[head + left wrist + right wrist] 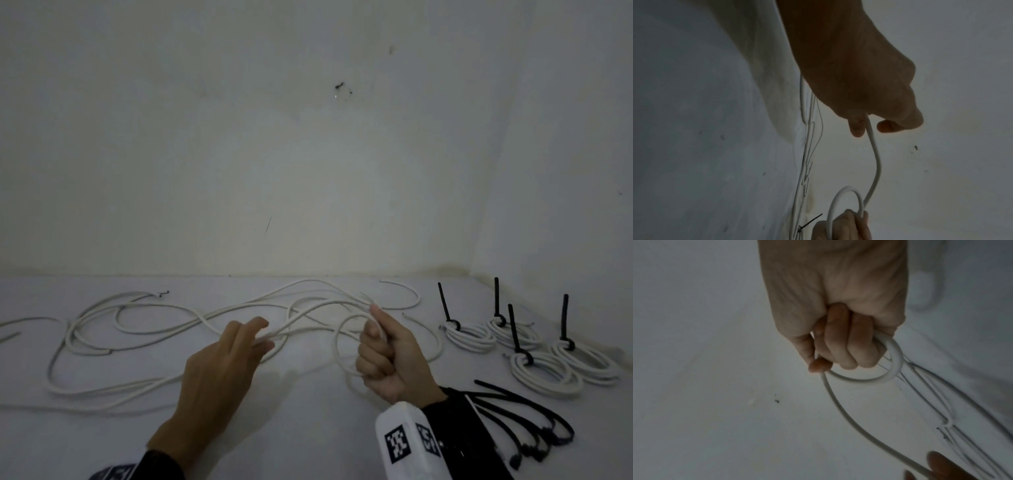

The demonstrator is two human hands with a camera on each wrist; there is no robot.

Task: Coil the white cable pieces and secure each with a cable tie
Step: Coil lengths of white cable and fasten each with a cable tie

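Note:
A white cable [310, 327] runs in the air between my two hands above the white table [308, 428]. My right hand [383, 356] grips a small loop [342, 342] of it in a fist, thumb up; the right wrist view shows that loop [894, 366] curling out under the curled fingers [842, 344]. My left hand [239, 346] pinches the same cable between thumb and fingertips, seen in the left wrist view as the cable [875, 155] leaving the fingertips [858, 128]. More loose white cable [102, 329] lies tangled to the left.
Several coiled, tied white bundles [544, 370] with upright black tie tails [445, 305] sit at the right by the wall corner. A bunch of loose black cable ties [527, 421] lies near my right wrist. A white wall [308, 154] rises behind the table.

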